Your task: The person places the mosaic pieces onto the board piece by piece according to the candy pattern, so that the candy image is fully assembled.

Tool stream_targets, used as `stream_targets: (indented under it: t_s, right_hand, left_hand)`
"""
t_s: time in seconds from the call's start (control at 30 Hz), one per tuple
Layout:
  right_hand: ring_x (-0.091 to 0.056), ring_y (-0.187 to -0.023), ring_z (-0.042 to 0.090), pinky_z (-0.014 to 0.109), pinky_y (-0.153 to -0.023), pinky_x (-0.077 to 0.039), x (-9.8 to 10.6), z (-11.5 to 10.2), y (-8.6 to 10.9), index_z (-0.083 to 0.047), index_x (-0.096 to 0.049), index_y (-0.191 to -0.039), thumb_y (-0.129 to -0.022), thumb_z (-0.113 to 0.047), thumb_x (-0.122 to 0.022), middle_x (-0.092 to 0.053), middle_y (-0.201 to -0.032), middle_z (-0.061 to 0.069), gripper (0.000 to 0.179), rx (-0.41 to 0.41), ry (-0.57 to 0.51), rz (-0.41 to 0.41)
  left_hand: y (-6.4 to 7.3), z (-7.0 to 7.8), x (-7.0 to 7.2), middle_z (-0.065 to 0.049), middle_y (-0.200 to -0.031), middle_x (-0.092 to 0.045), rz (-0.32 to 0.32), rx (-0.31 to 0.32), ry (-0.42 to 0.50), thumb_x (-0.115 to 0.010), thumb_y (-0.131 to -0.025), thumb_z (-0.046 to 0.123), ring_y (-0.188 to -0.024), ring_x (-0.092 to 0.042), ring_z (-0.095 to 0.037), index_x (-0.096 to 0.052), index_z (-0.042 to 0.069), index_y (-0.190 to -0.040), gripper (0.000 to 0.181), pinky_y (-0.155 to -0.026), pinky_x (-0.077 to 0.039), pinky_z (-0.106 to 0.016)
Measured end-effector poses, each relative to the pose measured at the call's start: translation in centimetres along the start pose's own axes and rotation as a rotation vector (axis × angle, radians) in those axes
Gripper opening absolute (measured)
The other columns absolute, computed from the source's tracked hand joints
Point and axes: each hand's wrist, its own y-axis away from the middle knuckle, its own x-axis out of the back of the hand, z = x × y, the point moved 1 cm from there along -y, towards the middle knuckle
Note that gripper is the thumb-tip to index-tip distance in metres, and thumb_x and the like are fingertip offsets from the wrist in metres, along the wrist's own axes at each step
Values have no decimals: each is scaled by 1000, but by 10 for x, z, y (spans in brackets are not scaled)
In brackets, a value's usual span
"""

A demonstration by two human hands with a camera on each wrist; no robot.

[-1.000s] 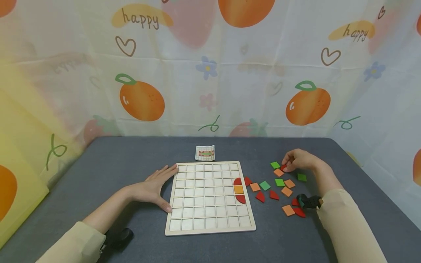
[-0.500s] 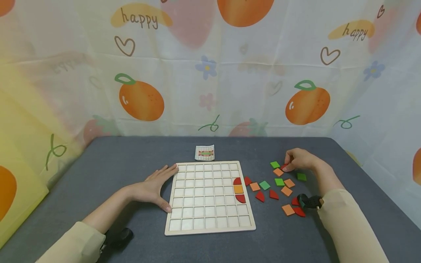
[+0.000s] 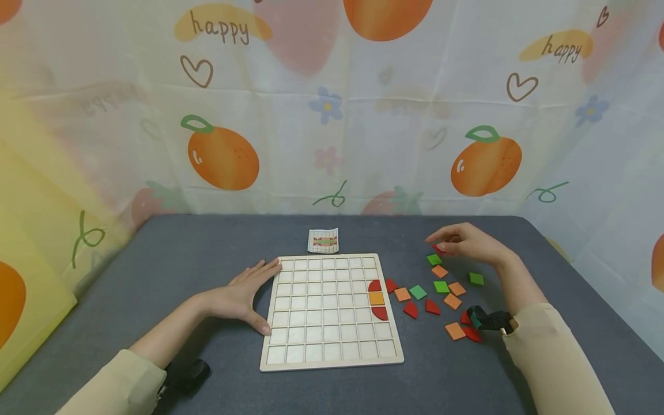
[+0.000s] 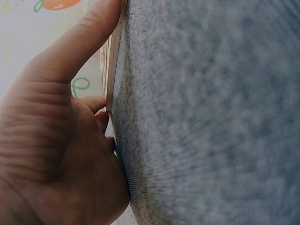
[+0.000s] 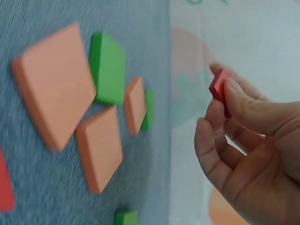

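Observation:
A wooden grid board [image 3: 321,346] lies on the grey table. In its right column sit two red curved pieces with an orange square [image 3: 376,298] between them. My left hand [image 3: 244,294] lies flat beside the board's left edge [image 4: 114,61], fingers straight, thumb along the frame. My right hand [image 3: 459,242] hovers above the loose pieces and pinches a small red piece [image 5: 218,86] [image 3: 440,248] between thumb and fingers. Below it lie loose green [image 3: 434,259], orange [image 3: 439,271] and red [image 3: 411,310] tiles.
A small pattern card [image 3: 323,240] rests just behind the board. More tiles lie at the right: a green square [image 3: 476,279] and orange [image 3: 455,331] and red ones near my right sleeve. A fruit-print curtain [image 3: 332,104] rings the table.
My right hand has lifted off the table with the red piece and moved slightly left and up. The left hand and the board have stayed put.

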Motion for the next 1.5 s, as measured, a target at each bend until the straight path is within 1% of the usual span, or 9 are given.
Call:
stream_targets:
  t_s: [0.07, 0.23, 0.53, 0.7, 0.97, 1.07, 1.23, 1.3, 1.5]
  right_hand:
    - [-64, -113, 35, 46, -98, -55, -2, -6, -2, 0, -62, -128, -102, -16, -54, -62, -128, 24, 32, 19, -8, -23]
    - [-63, -89, 26, 39, -86, -56, -12, -22, -8, 2, -62, -120, -104, -17, -49, -61, -97, 17, 28, 9, -35, -53]
    - [-52, -73, 24, 35, -66, -50, -43, -52, -16, 0, -60, -128, -108, -19, -39, -45, -79, 5, 35, 6, -79, -147]
    - [-56, -77, 19, 37, -74, -55, -56, -62, -20, 0, -61, -128, -107, -16, -42, -53, -91, 10, 33, 58, -109, -184]
    - [-57, -77, 18, 35, -77, -55, -69, -66, -23, -2, -64, -128, -105, -13, -47, -62, -105, 12, 30, 57, -181, -237]
    - [-64, -86, 20, 35, -82, -58, -72, -65, -25, -2, -63, -129, -104, -12, -49, -66, -119, 15, 30, 68, -202, -254]
    - [-70, -97, 25, 35, -88, -60, -77, -66, -26, -1, -59, -133, -102, -10, -51, -65, -117, 20, 33, 73, -239, -304]
    - [-71, -97, 25, 35, -87, -60, -79, -68, -26, -1, -58, -134, -102, -8, -50, -63, -110, 22, 34, 68, -253, -332]
    - [-69, -92, 22, 34, -84, -60, -87, -75, -26, 2, -60, -130, -102, -5, -47, -63, -117, 24, 32, 120, -232, -411]
  left_hand:
    - [0, 0, 0, -13, -169, -5, 0, 3, 3, -89, -64, 49, -154, 2, -47, -14, 7, -159, 128, -116, -4, -74]
    - [0, 1, 0, -13, -169, -5, 3, 7, 4, -89, -64, 48, -154, 1, -47, -14, 6, -159, 128, -115, -4, -74]
    - [0, 0, 0, -14, -169, -5, 5, -9, 3, -89, -64, 48, -153, 2, -48, -14, 6, -159, 128, -116, -3, -73]
    - [0, 0, 0, -13, -169, -4, 1, -6, 6, -89, -64, 48, -154, 2, -48, -14, 7, -159, 128, -116, -3, -73]
    - [1, -1, 0, -11, -169, -3, -4, -3, 13, -89, -65, 48, -154, 3, -47, -13, 8, -160, 127, -116, -3, -73]
    - [1, -1, 0, -11, -169, -3, -4, -5, 13, -88, -65, 48, -154, 3, -47, -13, 8, -160, 127, -116, -3, -73]
    - [0, -2, 0, -12, -169, -3, -1, -11, 11, -88, -65, 48, -154, 2, -47, -13, 8, -160, 127, -116, -2, -73]
    - [1, -2, 0, -12, -169, -3, 0, -11, 10, -88, -65, 48, -154, 2, -47, -13, 8, -160, 127, -116, -3, -73]
    - [1, -1, 0, -12, -169, -3, 0, -12, 13, -89, -65, 48, -154, 2, -47, -13, 8, -160, 127, -116, -2, -73]
